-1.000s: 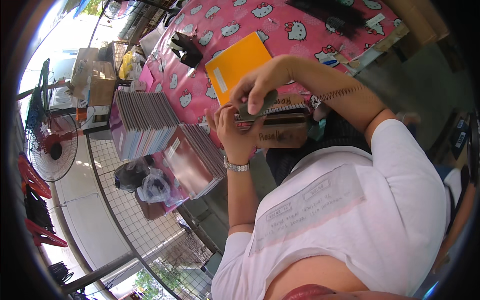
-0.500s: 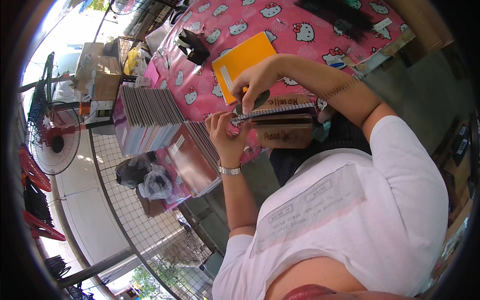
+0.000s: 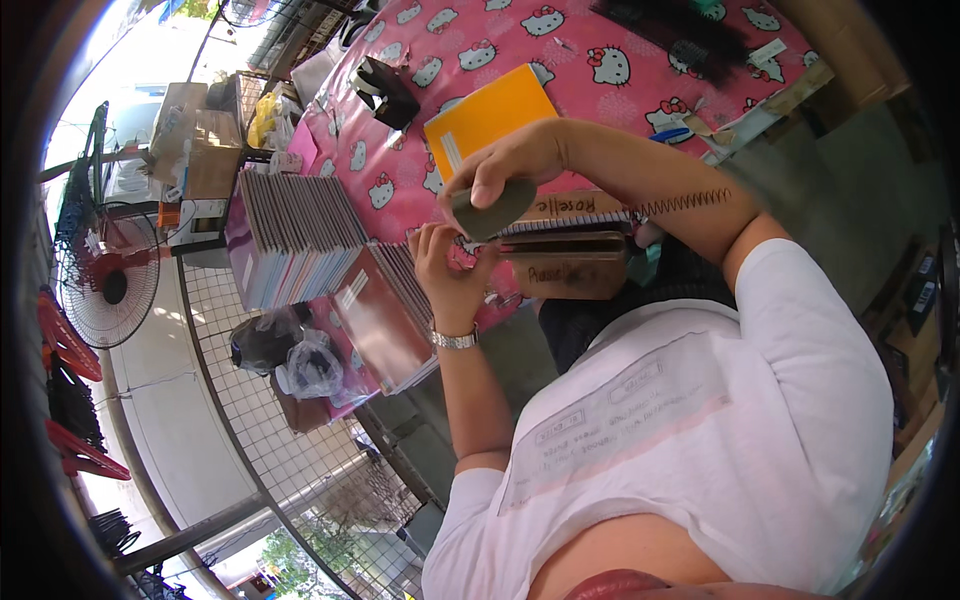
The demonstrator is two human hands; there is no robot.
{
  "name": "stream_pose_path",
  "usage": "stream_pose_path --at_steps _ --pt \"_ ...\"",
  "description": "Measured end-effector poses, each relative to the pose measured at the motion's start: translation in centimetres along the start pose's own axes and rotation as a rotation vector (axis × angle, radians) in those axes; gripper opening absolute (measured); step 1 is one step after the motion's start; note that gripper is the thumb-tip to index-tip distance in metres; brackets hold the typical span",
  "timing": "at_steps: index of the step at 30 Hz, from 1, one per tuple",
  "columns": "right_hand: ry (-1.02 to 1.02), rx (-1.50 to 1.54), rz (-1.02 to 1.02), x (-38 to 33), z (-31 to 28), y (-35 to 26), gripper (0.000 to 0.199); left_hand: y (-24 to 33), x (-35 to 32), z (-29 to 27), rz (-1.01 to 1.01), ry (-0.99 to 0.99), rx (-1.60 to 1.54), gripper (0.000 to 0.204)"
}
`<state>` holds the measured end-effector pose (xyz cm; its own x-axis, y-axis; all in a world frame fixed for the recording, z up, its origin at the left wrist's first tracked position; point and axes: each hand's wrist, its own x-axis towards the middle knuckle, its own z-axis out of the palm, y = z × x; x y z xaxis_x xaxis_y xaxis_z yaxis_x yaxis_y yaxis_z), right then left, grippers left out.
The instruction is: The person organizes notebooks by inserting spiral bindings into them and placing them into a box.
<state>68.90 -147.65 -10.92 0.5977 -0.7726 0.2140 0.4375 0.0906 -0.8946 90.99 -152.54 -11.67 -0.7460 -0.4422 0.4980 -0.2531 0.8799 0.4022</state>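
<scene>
A: Posn of coil [image 3: 685, 203] rel. to hands?
B: Roughly L–R, slight rise to R. L end at the hands; R end loose, past the blocks, across the front of R forearm.
A: Blocks?
B: Two, brown. Upper block [image 3: 548, 206] on far side of coil, lower block [image 3: 575, 281] on body side. Coil's middle lies betw. them.
A: R hand [image 3: 497, 187]?
B: Pinching oval disc [image 3: 500, 210], thumb on its face. Disc's long axis tilted, R end higher; sits over coil's L end. Contact w/ coil: can't tell.
A: L hand [image 3: 448, 270]?
B: Just below & L of disc, fingers bent, thumb apart from them. Tips part hidden; can't tell if it grips. Both hands nr coil's L end; R forearm nearer its loose end.
A: Containers?
B: Clear bag [image 3: 315, 368] nr brown notebooks [image 3: 372, 318], contents unclear. Boxes [image 3: 212, 155] far L, yellow bag [image 3: 262, 125] beside; insides n/v.
A: Desk [image 3: 385, 190]?
B: Pink cloth w/ cartoon print. Orange book [image 3: 490, 112] just beyond R hand; black stand [image 3: 388, 97] L of that; notebook stack [image 3: 300, 225] well L of hands.
</scene>
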Motion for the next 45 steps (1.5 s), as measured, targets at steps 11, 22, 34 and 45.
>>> stream_pose_path --at_steps 11,22,34,45 --pt "0.125 -0.155 0.125 1.3 -1.7 0.0 0.036 -1.3 -0.6 -0.7 -0.107 0.034 -0.029 0.036" --pt "0.120 -0.317 0.129 1.9 -1.9 0.4 0.041 -2.9 -0.2 -1.4 -0.324 -0.108 -0.437 0.030" --pt "0.149 -0.373 0.132 2.1 -1.2 -0.7 0.030 -3.9 0.0 -1.2 -0.371 -0.084 -0.520 0.034" --pt "1.280 -1.583 0.312 -8.3 -9.3 3.3 0.046 -4.3 -0.1 -1.3 -0.488 -0.075 -0.697 0.024"
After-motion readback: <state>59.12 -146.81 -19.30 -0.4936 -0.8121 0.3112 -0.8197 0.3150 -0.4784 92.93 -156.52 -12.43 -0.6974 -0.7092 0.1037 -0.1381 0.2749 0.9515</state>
